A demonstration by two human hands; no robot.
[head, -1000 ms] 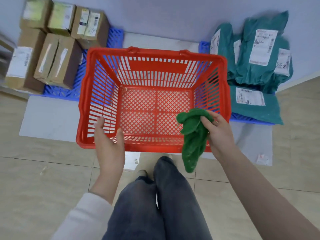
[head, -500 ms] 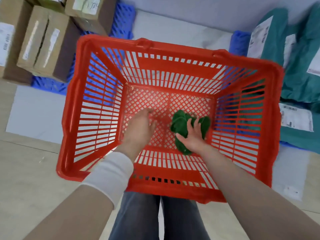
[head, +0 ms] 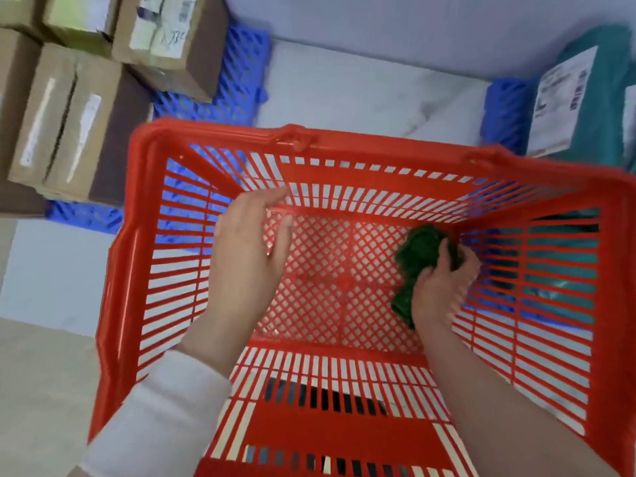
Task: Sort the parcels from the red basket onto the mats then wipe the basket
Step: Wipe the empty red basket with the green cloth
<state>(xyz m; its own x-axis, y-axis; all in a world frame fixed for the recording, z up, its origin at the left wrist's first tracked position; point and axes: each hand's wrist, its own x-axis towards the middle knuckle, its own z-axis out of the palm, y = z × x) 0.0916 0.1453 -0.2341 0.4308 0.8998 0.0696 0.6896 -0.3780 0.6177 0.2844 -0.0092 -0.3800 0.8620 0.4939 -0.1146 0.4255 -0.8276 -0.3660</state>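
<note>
The red basket [head: 213, 132] is rigid plastic, rectangular, with slatted walls and a diamond-mesh floor; no parcels lie in it. Left of the basket, brown cardboard boxes [head: 69, 125] with taped seams and paper labels sit on a blue lattice mat [head: 237, 80]. Right of the basket, teal plastic mailer bags [head: 592, 98] with white labels lie on a second blue mat [head: 506, 111].

Inside the basket, the right hand [head: 437, 290] has its fingers curled round a crumpled green cloth [head: 420, 249], holding it down on the mesh floor close to the right wall. The left hand [head: 244, 256], in a white sleeve [head: 165, 407], is inside the basket's left half, fingers straight and slightly apart, holding nothing; whether it touches the basket cannot be told
</note>
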